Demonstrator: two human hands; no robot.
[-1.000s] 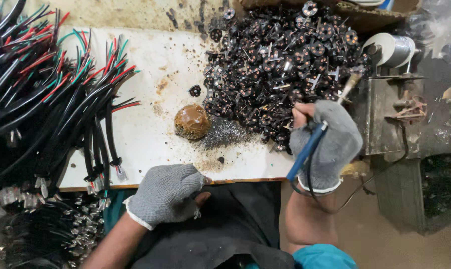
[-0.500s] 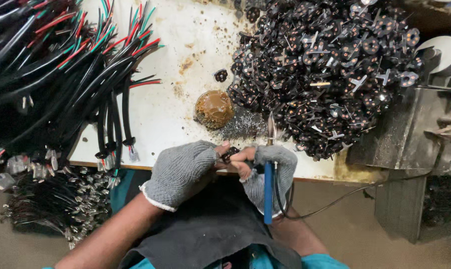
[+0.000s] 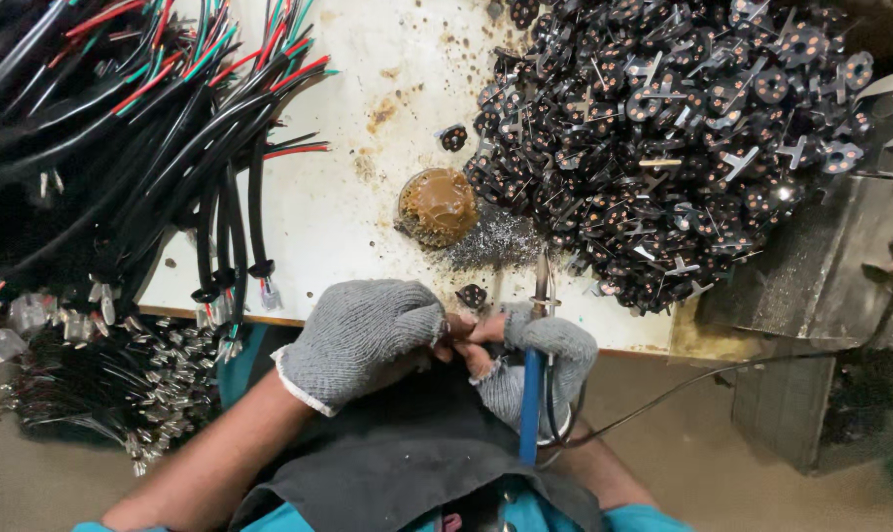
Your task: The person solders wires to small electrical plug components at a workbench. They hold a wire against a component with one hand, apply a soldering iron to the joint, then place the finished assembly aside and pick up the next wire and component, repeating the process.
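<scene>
White bench (image 3: 348,207), small black part (image 3: 472,296) just above hands (image 3: 456,340)

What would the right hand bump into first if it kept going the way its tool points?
Probably the grey filings on the table. The right hand aims its iron up the picture, at them. Depth is hard to judge.

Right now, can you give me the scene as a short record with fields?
left hand: grey-gloved left hand, fingertips meeting the right hand's over a small black part
right hand: gloved right hand holding a blue-handled soldering iron, tip up
bench: white table
middle: brown round tin
right: pile of black parts
left: bundle of cables
</scene>
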